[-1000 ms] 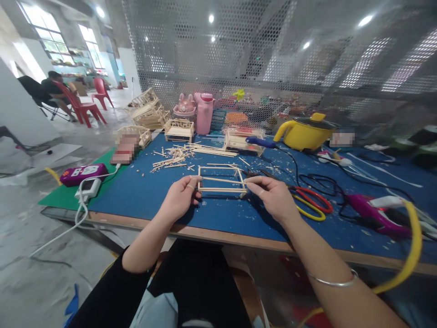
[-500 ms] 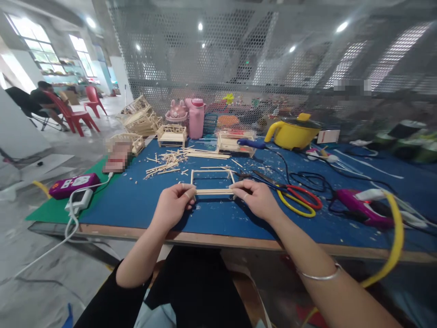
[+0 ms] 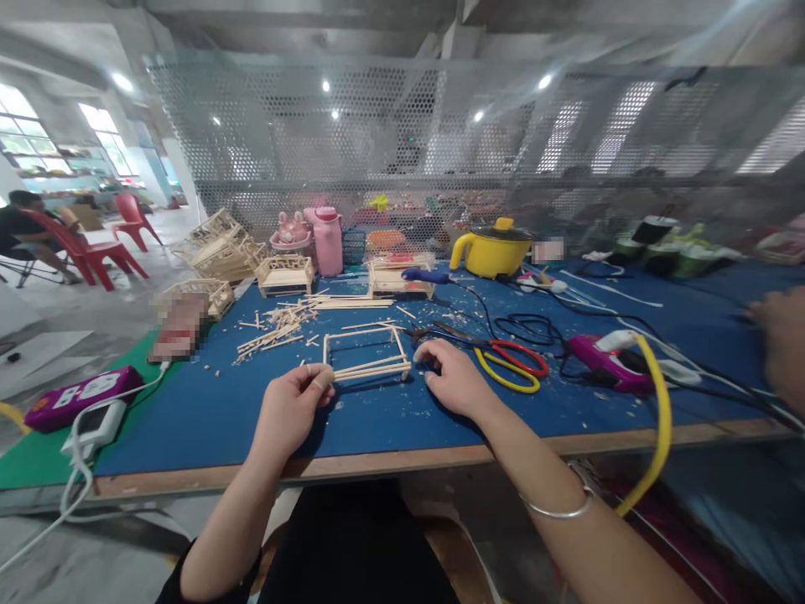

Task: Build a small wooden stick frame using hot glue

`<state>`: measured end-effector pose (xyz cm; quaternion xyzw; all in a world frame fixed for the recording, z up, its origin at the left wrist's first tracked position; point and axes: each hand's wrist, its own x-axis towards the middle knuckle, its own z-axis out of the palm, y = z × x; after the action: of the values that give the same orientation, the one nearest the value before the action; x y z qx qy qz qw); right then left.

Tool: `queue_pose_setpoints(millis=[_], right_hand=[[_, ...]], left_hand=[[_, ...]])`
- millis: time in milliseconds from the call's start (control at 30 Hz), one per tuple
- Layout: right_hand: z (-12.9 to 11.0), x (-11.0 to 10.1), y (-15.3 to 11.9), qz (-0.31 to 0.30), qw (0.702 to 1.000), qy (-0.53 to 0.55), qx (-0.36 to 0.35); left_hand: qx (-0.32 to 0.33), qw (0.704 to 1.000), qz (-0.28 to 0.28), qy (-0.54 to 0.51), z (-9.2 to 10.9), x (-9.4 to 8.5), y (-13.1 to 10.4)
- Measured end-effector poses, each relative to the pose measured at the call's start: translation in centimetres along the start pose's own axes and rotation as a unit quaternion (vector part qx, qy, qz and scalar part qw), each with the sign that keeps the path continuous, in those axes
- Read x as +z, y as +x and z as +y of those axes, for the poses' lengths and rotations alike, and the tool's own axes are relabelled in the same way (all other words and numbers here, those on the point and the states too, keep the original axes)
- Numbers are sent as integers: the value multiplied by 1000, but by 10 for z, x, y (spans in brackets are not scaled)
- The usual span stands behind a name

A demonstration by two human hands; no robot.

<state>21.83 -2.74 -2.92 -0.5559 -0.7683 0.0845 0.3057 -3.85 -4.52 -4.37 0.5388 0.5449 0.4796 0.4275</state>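
head camera: the thumb and forefinger of the person's left hand (image 3: 295, 401) pinch the near left corner of a small wooden stick frame (image 3: 377, 370). the right hand (image 3: 458, 382) is just beside the near right corner, not touching it, thumb and forefinger parted, apparently gripping nothing. the frame seems to rest on a blue work surface (image 3: 377, 432), directly before the person. its boxy outline is formed, with upright corners and a far bar; along the near side two thin sticks lie slightly askew, so that side looks not yet settled. its middle has no slats, so it seems only partly built.

beyond it lie loose sticks (image 3: 277, 334), and behind those stand two more complete slatted pieces, a left one (image 3: 286, 278) and a right one (image 3: 390, 281). yellow-handled scissors (image 3: 533, 387) lie right of the right hand. at the far right edge is another person's blurred hand (image 3: 783, 335).
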Motion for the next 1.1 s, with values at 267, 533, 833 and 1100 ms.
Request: queue_pose_setpoints(millis=[267, 533, 833, 1100], right_hand=[[-10, -4, -2, 17, 991, 84, -105], [-10, 3, 1, 1, 989, 142, -42], [-8, 4, 3, 12, 990, 129, -52], [-7, 5, 6, 11, 994, 98, -48]], left_hand=[[-2, 1000, 6, 8, 0, 0, 0], [-9, 1000, 11, 0, -1, 1, 0], [11, 999, -12, 48, 5, -5, 5], [-73, 991, -22, -114, 9, -5, 8]])
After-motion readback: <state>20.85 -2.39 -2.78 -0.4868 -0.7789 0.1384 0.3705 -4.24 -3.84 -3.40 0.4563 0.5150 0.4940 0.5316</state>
